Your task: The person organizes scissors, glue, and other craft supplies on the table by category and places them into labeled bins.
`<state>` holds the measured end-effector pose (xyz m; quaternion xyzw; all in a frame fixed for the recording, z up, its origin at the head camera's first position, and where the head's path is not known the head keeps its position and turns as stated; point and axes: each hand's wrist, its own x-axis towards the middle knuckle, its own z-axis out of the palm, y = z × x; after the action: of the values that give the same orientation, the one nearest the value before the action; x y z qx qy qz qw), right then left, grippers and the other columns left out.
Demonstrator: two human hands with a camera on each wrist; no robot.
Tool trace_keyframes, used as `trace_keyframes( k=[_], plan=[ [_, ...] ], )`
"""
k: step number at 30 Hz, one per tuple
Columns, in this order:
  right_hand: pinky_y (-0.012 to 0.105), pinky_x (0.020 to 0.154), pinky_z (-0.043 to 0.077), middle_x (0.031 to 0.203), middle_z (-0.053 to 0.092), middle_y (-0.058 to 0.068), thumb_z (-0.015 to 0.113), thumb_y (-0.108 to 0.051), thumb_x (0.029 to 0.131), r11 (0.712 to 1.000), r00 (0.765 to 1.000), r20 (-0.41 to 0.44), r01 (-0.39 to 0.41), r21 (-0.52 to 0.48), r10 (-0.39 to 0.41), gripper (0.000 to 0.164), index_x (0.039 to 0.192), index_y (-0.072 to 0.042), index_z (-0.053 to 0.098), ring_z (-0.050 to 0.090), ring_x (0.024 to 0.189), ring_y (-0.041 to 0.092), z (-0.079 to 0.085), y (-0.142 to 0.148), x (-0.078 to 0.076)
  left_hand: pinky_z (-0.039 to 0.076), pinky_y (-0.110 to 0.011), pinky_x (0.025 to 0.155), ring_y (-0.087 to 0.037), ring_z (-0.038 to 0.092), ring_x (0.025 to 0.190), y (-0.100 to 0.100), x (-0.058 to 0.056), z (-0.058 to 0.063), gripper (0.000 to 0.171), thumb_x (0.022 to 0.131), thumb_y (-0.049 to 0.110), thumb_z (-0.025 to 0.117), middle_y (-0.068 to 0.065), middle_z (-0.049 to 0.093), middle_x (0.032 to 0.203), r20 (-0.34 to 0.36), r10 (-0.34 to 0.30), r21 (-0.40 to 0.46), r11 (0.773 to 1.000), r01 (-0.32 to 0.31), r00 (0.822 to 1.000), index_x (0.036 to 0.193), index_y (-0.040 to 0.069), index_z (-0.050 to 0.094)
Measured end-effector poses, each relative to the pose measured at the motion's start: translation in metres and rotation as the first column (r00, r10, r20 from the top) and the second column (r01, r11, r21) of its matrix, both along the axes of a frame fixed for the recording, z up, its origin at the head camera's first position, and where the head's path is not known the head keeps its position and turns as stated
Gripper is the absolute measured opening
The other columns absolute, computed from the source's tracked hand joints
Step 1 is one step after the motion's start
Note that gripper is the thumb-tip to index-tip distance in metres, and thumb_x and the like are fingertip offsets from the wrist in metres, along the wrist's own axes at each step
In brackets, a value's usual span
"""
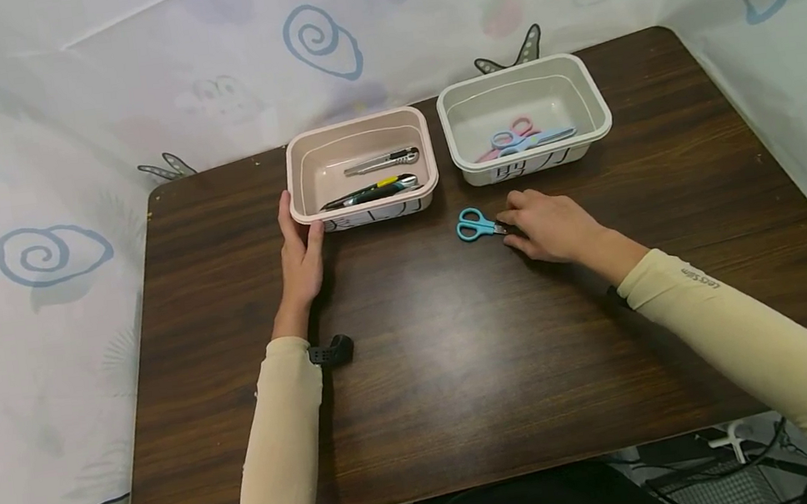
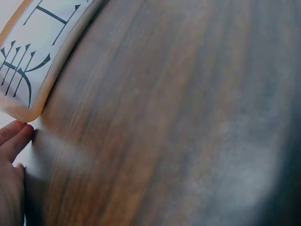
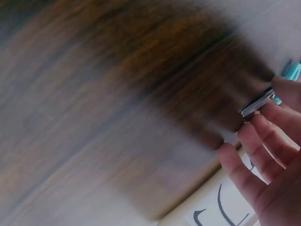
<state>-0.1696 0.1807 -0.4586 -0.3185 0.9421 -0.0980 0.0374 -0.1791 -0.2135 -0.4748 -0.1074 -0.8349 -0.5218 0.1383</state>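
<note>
Small scissors with turquoise handles (image 1: 474, 225) lie low over the table, handles pointing left. My right hand (image 1: 550, 224) pinches them by the blade end; in the right wrist view the short metal blades (image 3: 256, 103) show between thumb and fingers. At the left front corner of the pink box (image 1: 301, 172), my left hand (image 1: 302, 269) rests with fingers along its side and thumb at its front. In the left wrist view the extended fingertips (image 2: 21, 134) touch that corner. The pink box holds several utility knives (image 1: 374, 192).
Right of the pink box stands a grey-white box (image 1: 450, 124), with blue-handled scissors (image 1: 511, 139) and pink-handled scissors (image 1: 522, 126) inside. Both boxes have labels with dark characters on their fronts. The brown wooden table (image 1: 420, 384) meets a patterned cloth (image 1: 200, 75) behind and at the sides.
</note>
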Motion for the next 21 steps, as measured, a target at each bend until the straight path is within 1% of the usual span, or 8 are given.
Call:
trace_keyframes(
  k=[6, 10, 13, 14, 16, 21],
  plan=[
    [0.04, 0.065, 0.049, 0.095, 0.058, 0.006, 0.071, -0.013, 0.089, 0.998, 1.0, -0.022, -0.014, -0.057, 0.013, 0.023, 0.111, -0.007, 0.073, 0.057, 0.085, 0.024, 0.001, -0.002, 0.002, 0.028, -0.036, 0.111, -0.034, 0.033, 0.14, 0.001, 0.001, 0.002, 0.066, 0.103, 0.011, 0.05, -0.023, 0.029, 0.155, 0.019, 0.015, -0.01, 1.0, -0.015, 1.0, 0.157, 0.007, 0.013],
    [0.039, 0.067, 0.05, 0.094, 0.058, 0.005, 0.071, -0.009, 0.089, 0.998, 0.999, -0.034, -0.032, -0.063, 0.03, 0.017, 0.106, -0.009, 0.075, 0.058, 0.086, 0.023, 0.0, -0.003, 0.003, 0.028, -0.035, 0.111, -0.033, 0.033, 0.141, 0.001, 0.001, 0.002, 0.065, 0.103, 0.012, 0.049, -0.023, 0.029, 0.156, 0.026, 0.021, -0.027, 0.999, -0.021, 0.999, 0.157, 0.007, 0.013],
    [0.04, 0.068, 0.051, 0.092, 0.058, 0.005, 0.07, -0.008, 0.09, 0.998, 0.998, -0.048, -0.04, -0.057, 0.037, 0.012, 0.101, -0.01, 0.074, 0.058, 0.086, 0.024, -0.001, -0.004, 0.005, 0.027, -0.038, 0.111, -0.032, 0.033, 0.141, 0.0, 0.0, 0.0, 0.066, 0.103, 0.012, 0.05, -0.022, 0.028, 0.156, 0.022, 0.018, -0.023, 1.0, -0.017, 1.0, 0.157, 0.007, 0.012],
    [0.04, 0.068, 0.051, 0.091, 0.057, 0.005, 0.069, -0.008, 0.09, 0.998, 0.998, -0.052, -0.04, -0.054, 0.037, 0.011, 0.1, -0.01, 0.073, 0.058, 0.086, 0.025, -0.001, -0.004, 0.005, 0.027, -0.039, 0.112, -0.032, 0.032, 0.141, -0.001, -0.001, -0.002, 0.066, 0.103, 0.013, 0.05, -0.023, 0.028, 0.156, 0.016, 0.014, -0.014, 1.0, -0.013, 1.0, 0.157, 0.007, 0.012],
    [0.041, 0.067, 0.051, 0.09, 0.056, 0.005, 0.069, -0.008, 0.09, 0.998, 0.998, -0.053, -0.038, -0.044, 0.036, 0.008, 0.097, -0.01, 0.071, 0.058, 0.086, 0.026, -0.001, -0.005, 0.005, 0.027, -0.041, 0.112, -0.031, 0.032, 0.141, -0.003, -0.004, -0.009, 0.066, 0.103, 0.015, 0.05, -0.021, 0.029, 0.156, 0.004, 0.013, -0.012, 1.0, -0.013, 1.0, 0.158, 0.01, 0.012],
    [0.041, 0.067, 0.05, 0.091, 0.056, 0.006, 0.067, -0.009, 0.091, 0.999, 0.999, -0.037, -0.037, -0.027, 0.036, 0.006, 0.097, -0.009, 0.069, 0.056, 0.087, 0.026, 0.0, -0.006, 0.007, 0.028, -0.039, 0.111, -0.02, 0.033, 0.141, -0.01, -0.013, -0.027, 0.067, 0.104, 0.026, 0.05, -0.01, 0.029, 0.158, -0.002, 0.034, -0.028, 0.999, -0.034, 0.999, 0.158, 0.024, 0.011]
  ],
)
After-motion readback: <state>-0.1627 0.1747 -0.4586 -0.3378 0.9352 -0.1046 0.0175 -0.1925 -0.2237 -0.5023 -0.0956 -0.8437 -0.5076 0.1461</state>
